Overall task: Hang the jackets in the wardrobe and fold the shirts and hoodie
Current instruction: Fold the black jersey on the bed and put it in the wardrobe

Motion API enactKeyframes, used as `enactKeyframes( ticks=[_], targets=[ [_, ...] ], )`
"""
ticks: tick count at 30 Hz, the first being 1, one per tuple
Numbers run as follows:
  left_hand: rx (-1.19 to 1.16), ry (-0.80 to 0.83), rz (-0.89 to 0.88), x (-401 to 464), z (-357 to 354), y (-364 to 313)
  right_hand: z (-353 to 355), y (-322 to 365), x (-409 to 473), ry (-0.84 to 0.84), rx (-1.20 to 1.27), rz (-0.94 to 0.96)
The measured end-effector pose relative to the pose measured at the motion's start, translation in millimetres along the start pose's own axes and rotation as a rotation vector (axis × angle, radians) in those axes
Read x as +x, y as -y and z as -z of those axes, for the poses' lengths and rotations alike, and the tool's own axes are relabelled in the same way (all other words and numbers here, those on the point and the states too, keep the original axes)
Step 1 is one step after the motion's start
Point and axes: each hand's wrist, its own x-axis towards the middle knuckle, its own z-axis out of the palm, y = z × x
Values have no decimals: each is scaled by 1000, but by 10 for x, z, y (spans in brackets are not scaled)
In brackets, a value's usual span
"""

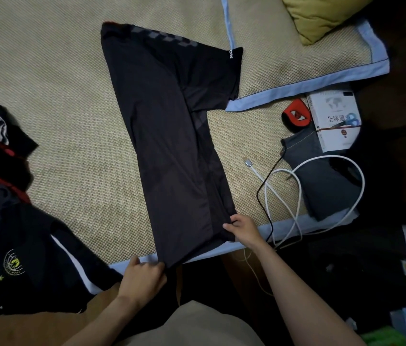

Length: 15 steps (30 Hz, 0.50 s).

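A dark shirt (172, 146) lies folded lengthwise down the middle of the frame on a woven mat (59, 96), one short sleeve sticking out toward the upper right. Both forearms reach in from the bottom edge. The left hand (144, 275), at lower centre, pinches the shirt's near left hem corner between thumb and curled fingers — knuckles up, wrist bent slightly inward. The right hand (243, 228), a little higher and to the right, grips the near right hem corner, fingers folded over the cloth edge. A pile of dark jackets (22, 245) sits at the lower left. A white cable (284, 196) loops at the right — just beside it lies a book (334, 121).
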Motion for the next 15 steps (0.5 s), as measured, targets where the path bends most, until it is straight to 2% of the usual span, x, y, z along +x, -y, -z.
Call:
enactKeyframes(
  ticks=[2,5,6,8,11,15],
  targets=[
    [90,213,19,36,117,-40,22,-69,69,14,34,-32],
    [81,524,88,162,350,-177,47,-36,29,30,52,-29],
    [93,561,81,228,438,-209,47,-40,38,14,26,-22],
    [113,509,51,397,636,-262,40,-35,24,-29,-34,13],
    [61,269,33,823,952,-307,10,17,-46,-82,-22,17],
    [31,-93,-102,1658,1423,-263,12,75,-63,78,145,21]
  ],
)
